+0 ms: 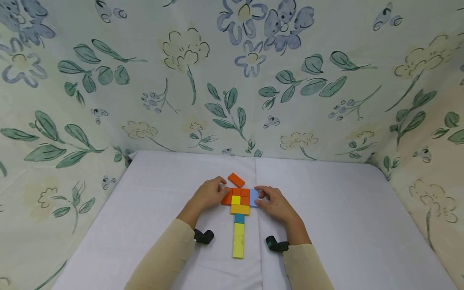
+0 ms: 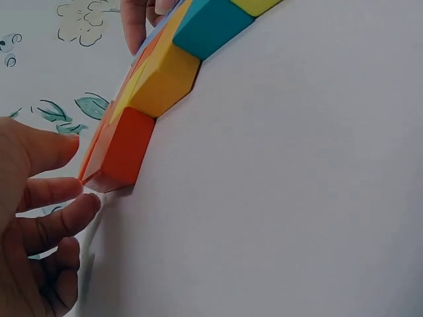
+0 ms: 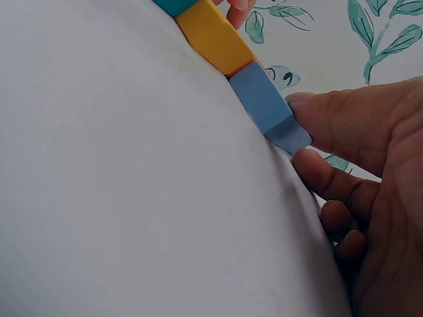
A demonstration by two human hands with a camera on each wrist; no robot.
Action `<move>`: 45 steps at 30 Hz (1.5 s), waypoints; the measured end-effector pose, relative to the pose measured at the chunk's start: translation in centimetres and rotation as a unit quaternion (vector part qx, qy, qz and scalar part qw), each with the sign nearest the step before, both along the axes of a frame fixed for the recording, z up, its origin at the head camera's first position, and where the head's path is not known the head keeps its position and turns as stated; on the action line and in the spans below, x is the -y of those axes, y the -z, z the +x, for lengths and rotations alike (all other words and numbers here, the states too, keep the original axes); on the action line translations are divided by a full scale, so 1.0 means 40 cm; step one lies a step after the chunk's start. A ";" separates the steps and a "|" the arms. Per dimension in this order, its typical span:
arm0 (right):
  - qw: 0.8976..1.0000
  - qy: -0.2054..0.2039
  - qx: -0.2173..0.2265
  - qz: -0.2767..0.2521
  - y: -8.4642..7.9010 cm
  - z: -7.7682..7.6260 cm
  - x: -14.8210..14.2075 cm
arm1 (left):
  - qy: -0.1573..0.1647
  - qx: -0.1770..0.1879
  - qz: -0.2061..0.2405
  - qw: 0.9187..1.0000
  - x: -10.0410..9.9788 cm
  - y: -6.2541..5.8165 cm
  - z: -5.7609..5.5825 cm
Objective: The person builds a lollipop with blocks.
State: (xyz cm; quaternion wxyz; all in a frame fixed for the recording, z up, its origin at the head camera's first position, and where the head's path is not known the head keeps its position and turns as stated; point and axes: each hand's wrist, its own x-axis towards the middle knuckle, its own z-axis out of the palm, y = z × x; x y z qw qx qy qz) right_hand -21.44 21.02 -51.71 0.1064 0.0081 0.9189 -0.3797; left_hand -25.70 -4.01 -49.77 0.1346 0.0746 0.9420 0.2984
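Flat coloured blocks form a figure on the white cloth. At its left end is an orange block (image 1: 226,198), with fingertips of my left hand (image 1: 208,196) at its outer edge. My right hand (image 1: 276,205) holds the light blue block (image 1: 253,198) at the right end, thumb and index finger at its outer end in the right wrist view. Between them sit orange squares (image 1: 245,192) and a small yellow square (image 1: 236,200). Below run a yellow-orange bar (image 1: 240,210), a teal block (image 1: 239,218) and a long lime-yellow block (image 1: 238,241).
A loose orange block (image 1: 236,180) lies tilted just beyond the figure, near my left fingertips. White cloth (image 1: 326,201) covers the table, and a floral curtain (image 1: 232,80) rises behind it. Black wrist cameras (image 1: 277,244) stick out inward from both wrists.
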 end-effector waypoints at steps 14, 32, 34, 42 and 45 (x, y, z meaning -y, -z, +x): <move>1.000 0.002 0.006 -0.002 -0.001 0.000 0.000 | 0.028 -0.002 -0.004 1.000 -0.025 0.013 -0.106; 1.000 0.003 0.005 0.006 0.000 -0.001 0.003 | -0.007 0.029 0.073 0.997 -0.025 0.018 -0.094; 1.000 0.002 0.004 0.003 0.001 -0.002 0.002 | -0.006 0.028 0.071 0.997 -0.026 0.019 -0.093; 1.000 -0.002 0.001 0.001 -0.002 0.001 0.000 | -0.002 0.028 0.075 0.997 -0.027 0.026 -0.091; 1.000 -0.004 -0.001 0.002 -0.001 0.002 0.000 | -0.003 0.028 0.075 0.997 -0.026 0.028 -0.090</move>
